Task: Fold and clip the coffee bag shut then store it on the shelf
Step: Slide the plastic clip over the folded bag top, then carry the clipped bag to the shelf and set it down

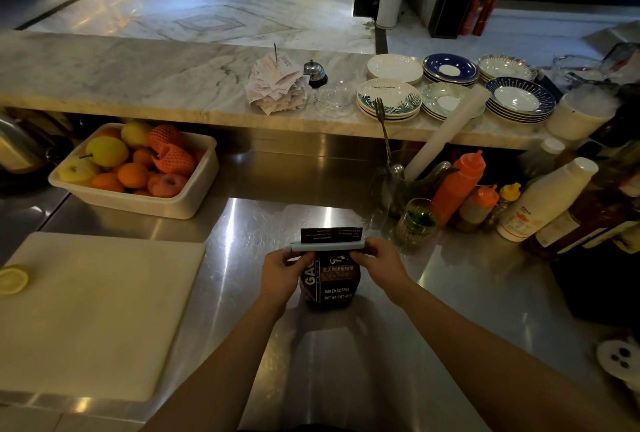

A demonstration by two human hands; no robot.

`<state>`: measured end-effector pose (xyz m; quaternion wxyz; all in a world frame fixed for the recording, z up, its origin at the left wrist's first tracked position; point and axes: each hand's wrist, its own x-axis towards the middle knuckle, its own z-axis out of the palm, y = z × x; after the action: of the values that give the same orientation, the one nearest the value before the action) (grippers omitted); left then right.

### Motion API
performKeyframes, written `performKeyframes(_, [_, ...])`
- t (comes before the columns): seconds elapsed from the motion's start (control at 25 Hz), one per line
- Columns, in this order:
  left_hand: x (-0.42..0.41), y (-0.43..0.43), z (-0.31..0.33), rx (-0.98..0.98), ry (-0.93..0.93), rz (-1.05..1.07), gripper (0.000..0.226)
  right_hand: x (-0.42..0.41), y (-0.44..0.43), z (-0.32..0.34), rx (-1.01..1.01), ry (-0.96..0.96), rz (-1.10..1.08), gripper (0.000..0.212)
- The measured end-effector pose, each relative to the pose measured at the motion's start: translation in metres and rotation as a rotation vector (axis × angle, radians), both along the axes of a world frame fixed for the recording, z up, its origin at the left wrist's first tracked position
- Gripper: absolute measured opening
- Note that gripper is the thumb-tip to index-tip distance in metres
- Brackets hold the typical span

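A dark coffee bag with white lettering stands upright on the steel counter in front of me. Its top flap sticks up above a long pale blue clip that lies across the bag's neck. My left hand grips the clip's left end and the bag's upper left side. My right hand pinches the clip's right end. Both hands hide the bag's upper corners.
A white cutting board with a lemon half lies at left. A tub of fruit stands behind it. Sauce bottles and a small glass crowd the right. Stacked plates and receipts sit on the marble ledge.
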<state>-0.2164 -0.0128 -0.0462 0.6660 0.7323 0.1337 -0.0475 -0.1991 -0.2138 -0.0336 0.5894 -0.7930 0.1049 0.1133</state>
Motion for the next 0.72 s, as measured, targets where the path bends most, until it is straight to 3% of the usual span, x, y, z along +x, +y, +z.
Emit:
performKeyframes(0.36, [0.003, 0.042, 0.047, -0.063, -0.129, 0.086, 0.014, -0.001, 0.052, 0.046, 0.154, -0.149, -0.084, 0.017])
performKeyframes(0.72, [-0.019, 0.124, 0.080, -0.094, -0.259, 0.231, 0.018, -0.003, 0.142, 0.072, 0.194, -0.228, -0.018, 0.019])
